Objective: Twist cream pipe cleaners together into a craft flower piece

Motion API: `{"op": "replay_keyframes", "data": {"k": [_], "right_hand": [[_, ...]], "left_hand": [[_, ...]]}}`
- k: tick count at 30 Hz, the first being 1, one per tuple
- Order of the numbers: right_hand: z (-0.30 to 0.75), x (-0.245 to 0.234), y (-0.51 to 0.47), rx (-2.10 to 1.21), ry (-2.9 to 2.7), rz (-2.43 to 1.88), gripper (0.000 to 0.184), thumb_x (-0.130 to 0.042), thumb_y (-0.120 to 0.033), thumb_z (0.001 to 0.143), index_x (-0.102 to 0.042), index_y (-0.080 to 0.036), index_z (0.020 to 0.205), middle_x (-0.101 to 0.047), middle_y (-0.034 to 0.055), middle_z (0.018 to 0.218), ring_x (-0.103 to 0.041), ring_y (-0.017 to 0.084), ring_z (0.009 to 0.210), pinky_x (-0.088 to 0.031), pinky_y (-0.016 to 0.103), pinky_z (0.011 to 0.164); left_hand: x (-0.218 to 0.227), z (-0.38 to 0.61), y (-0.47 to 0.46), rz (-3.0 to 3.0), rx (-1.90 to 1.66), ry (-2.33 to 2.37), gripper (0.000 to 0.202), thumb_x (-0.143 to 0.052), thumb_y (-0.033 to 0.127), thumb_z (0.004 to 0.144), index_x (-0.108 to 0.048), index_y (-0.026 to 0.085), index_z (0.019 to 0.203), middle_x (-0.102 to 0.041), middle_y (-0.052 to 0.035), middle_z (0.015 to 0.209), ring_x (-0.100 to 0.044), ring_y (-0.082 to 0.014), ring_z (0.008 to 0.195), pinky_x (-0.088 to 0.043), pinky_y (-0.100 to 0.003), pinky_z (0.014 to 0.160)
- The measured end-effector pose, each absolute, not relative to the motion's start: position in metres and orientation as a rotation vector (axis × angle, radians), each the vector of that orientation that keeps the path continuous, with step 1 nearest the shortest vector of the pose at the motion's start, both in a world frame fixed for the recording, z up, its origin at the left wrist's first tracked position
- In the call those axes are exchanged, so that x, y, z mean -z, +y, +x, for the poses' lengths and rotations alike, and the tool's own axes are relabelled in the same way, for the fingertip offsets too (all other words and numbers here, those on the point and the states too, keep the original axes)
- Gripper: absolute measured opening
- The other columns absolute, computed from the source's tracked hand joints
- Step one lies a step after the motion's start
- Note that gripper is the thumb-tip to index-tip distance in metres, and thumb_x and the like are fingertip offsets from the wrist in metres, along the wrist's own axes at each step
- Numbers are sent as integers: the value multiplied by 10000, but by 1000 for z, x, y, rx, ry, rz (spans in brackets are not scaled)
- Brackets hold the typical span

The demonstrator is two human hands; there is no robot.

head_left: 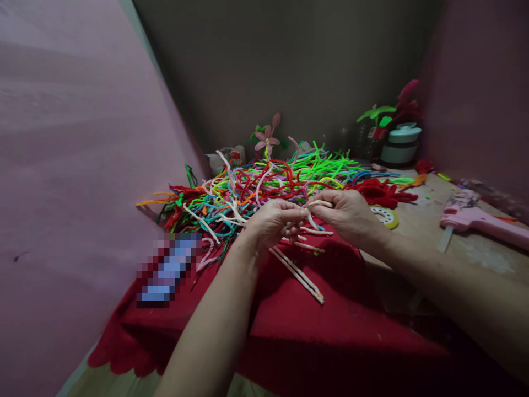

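My left hand [273, 220] and my right hand [345, 212] meet over a red cloth [289, 320], both closed on pale cream pipe cleaners [300, 273]. The fingers pinch the stems together where they cross, and two long ends hang down toward me over the cloth. Just behind the hands lies a big tangled heap of coloured pipe cleaners [264, 187], red, green, blue, orange and white.
A pink glue gun [479, 218] lies at the right on the wooden table [430, 220]. A small yellow-rimmed round thing [386, 216] sits beside my right hand. Pipe-cleaner flowers [266, 138] and a lidded pot [400, 144] stand at the back. Pink walls close in on both sides.
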State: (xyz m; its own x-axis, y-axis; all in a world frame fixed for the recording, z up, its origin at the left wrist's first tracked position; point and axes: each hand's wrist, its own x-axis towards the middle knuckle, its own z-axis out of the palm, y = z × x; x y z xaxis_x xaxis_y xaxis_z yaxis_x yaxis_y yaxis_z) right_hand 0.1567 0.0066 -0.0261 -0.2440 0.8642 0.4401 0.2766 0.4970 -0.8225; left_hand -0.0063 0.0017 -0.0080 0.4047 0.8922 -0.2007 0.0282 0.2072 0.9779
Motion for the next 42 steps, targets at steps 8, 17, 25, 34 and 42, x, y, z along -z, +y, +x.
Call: {"op": "replay_keyframes", "data": {"k": [8,17,25,34,42], "right_hand": [[156,27,7,-836,-1610,-1035,153,-534,-180,677,-536,-167,525,-447,-31,494,-368,89,496,-259,245,490],[159,22,18,-1659,-1142,-919,147,-554,-153,595,-480,-162,468,-434,-14,471,-336,69,411,-233,237,401],[160,23,16,-1523,-1445,-540,188,-601,-221,688,-497,-161,544,-435,-37,477,-369,66,434,-275,222,420],[158,21,9,-1153,-1801,-685,88,-489,-210,755,-530,-170,688,-523,-35,524,-462,83,484,-335,214,495],[157,34,20,-978,-1613,-1033,117,-486,-221,703,-502,-160,603,-414,-49,488,-356,75,452,-257,226,446]], "left_hand": [[18,13,-6,2264,-1141,1411,151,-502,226,762,-526,173,623,-458,0,590,-423,-113,571,-314,-243,582],[22,9,-1,2805,-1186,1410,150,-443,232,835,-585,187,820,-546,-70,803,-490,-192,848,-316,-345,841],[17,-25,23,1264,-1246,1104,173,-557,253,756,-555,105,845,-566,-28,681,-510,-84,506,-402,-198,463],[7,-9,1,1549,-534,856,500,-435,548,792,-615,82,810,-608,-69,604,-538,-119,454,-405,-231,455],[25,20,-8,2593,-562,2007,302,-315,313,890,-578,165,878,-628,-80,726,-581,-196,635,-357,-284,581]]}}
